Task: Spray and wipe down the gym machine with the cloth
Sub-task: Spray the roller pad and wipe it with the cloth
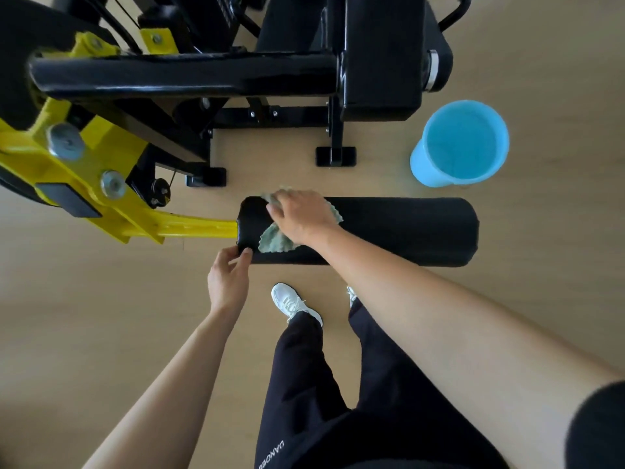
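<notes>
My right hand [299, 218] lies palm down on the cloth [274, 241], fingers bent over it, cloth bunched under the palm and pressed onto the top of the black pad [406, 231] near its left end. My left hand [228, 280] pinches the pad's near left corner, thumb on the near side, fingers curled at the end face. The pad sits on the end of the yellow arm [199, 228] of the machine [186, 71]. A blue bucket [419, 160] stands on the floor [101, 299] beyond the pad's right end, apart from it. My white shoe [291, 302] is just near of the pad.
</notes>
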Action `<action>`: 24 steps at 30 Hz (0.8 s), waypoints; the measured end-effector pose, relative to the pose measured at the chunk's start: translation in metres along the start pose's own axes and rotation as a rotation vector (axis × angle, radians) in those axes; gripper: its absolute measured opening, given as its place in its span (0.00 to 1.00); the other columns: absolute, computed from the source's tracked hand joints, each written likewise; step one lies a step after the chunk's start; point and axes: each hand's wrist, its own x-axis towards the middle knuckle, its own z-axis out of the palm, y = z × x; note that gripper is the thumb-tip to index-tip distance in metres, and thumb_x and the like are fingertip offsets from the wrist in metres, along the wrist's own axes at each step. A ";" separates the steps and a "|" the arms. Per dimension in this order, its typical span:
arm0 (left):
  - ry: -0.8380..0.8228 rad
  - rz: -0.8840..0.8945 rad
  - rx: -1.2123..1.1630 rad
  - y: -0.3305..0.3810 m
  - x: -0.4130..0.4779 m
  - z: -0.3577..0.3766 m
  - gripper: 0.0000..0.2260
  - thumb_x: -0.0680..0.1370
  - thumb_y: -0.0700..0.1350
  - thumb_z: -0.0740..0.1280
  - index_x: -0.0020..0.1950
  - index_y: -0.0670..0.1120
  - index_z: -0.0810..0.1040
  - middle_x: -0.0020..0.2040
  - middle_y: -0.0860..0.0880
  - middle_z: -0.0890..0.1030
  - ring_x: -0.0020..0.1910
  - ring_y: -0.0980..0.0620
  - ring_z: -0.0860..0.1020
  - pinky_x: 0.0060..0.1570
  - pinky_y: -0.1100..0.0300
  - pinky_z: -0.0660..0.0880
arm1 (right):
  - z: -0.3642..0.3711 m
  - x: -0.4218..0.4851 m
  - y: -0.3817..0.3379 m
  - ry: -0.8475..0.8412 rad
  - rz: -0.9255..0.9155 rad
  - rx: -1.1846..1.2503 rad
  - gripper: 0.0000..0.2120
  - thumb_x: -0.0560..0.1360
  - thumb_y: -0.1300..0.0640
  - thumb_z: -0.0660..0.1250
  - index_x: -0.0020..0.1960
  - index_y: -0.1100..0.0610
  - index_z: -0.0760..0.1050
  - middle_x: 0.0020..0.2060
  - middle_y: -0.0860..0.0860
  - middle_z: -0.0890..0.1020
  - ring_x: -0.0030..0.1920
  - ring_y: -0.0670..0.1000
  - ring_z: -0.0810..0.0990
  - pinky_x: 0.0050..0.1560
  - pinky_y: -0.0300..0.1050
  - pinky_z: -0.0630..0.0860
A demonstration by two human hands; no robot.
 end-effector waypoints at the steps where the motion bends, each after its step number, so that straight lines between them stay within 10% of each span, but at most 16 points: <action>1: -0.004 -0.015 -0.012 0.001 0.002 -0.001 0.12 0.82 0.54 0.66 0.61 0.48 0.80 0.54 0.50 0.82 0.56 0.46 0.80 0.55 0.53 0.74 | -0.006 -0.006 0.018 0.009 0.079 0.012 0.23 0.87 0.44 0.48 0.61 0.56 0.77 0.51 0.53 0.82 0.50 0.58 0.81 0.49 0.49 0.72; 10: 0.013 0.027 -0.053 0.009 0.001 0.004 0.18 0.76 0.57 0.69 0.63 0.52 0.78 0.62 0.50 0.80 0.61 0.50 0.79 0.67 0.45 0.74 | -0.046 -0.075 0.189 -0.069 0.658 0.018 0.23 0.86 0.49 0.48 0.53 0.63 0.76 0.53 0.61 0.80 0.54 0.62 0.77 0.52 0.52 0.69; 15: 0.042 0.088 -0.050 0.029 0.003 0.011 0.28 0.79 0.53 0.71 0.77 0.50 0.69 0.65 0.51 0.72 0.64 0.49 0.75 0.68 0.49 0.72 | -0.029 -0.093 0.166 0.193 0.588 -0.002 0.20 0.85 0.54 0.52 0.52 0.65 0.80 0.51 0.61 0.83 0.52 0.62 0.78 0.61 0.54 0.70; 19: 0.045 0.088 -0.014 0.034 0.010 0.014 0.30 0.78 0.55 0.73 0.77 0.48 0.70 0.65 0.50 0.71 0.66 0.45 0.74 0.69 0.46 0.72 | 0.010 -0.140 0.153 0.483 0.515 0.001 0.20 0.84 0.55 0.56 0.68 0.63 0.77 0.69 0.61 0.78 0.74 0.61 0.72 0.76 0.58 0.64; 24: 0.078 0.129 0.008 0.024 0.003 0.014 0.26 0.78 0.51 0.75 0.74 0.46 0.75 0.63 0.46 0.72 0.56 0.49 0.74 0.61 0.52 0.74 | 0.029 -0.135 0.112 0.471 0.479 0.028 0.23 0.85 0.51 0.54 0.77 0.59 0.70 0.78 0.59 0.69 0.80 0.62 0.62 0.81 0.58 0.52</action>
